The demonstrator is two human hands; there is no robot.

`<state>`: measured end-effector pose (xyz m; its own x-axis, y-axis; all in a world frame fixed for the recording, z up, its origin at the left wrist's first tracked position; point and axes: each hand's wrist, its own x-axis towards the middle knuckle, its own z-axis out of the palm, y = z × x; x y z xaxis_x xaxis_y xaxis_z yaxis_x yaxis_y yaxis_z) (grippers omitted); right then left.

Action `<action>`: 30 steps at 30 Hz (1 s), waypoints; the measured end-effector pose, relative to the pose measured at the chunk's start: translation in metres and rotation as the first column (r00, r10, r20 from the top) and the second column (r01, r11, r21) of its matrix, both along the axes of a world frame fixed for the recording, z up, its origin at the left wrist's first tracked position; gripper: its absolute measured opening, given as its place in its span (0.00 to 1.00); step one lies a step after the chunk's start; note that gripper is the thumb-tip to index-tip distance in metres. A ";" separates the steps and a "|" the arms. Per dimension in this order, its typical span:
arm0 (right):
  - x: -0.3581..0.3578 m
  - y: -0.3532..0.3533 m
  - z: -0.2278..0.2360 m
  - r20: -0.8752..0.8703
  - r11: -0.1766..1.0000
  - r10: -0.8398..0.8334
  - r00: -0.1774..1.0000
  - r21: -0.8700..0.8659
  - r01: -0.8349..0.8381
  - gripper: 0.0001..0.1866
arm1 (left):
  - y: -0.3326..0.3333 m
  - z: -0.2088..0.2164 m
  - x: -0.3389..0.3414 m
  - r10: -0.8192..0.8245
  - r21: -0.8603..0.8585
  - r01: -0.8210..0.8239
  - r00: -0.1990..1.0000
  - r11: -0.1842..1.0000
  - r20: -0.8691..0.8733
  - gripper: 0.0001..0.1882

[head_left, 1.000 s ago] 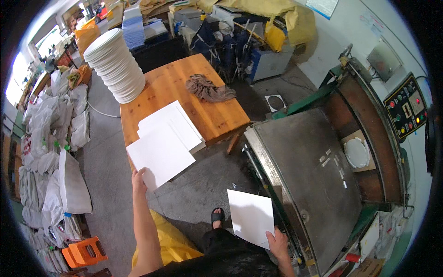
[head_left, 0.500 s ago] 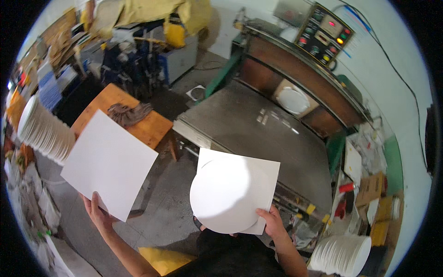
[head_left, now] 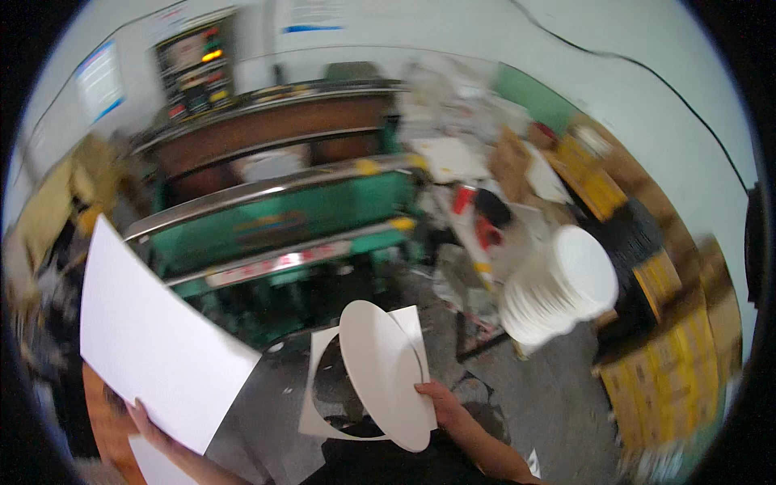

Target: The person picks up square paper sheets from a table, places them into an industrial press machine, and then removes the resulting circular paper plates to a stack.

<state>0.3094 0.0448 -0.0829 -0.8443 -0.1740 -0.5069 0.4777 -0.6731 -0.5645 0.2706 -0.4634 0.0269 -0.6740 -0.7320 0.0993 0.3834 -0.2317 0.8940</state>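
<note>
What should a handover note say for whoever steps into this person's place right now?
Left hand: holds a plain white square sheet by its lower edge.
Right hand: grips a white round disc together with the punched sheet that shows a round hole.
Nearby: a stack of round discs to the right, the green press ahead.
Done: one disc is cut out.
Left: the uncut sheet is not yet pressed; disc and offcut are still in hand.

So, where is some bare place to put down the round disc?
Bare grey floor lies between the green machine and the stack of white discs, ahead of the right hand. The corner behind the stack is crowded with yellow boxes.
</note>
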 end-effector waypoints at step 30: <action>0.016 0.428 0.189 -0.299 0.352 -0.505 0.810 0.785 0.510 0.08 | 0.227 -0.053 -0.076 -0.571 0.050 0.569 0.820 0.821 0.039 0.29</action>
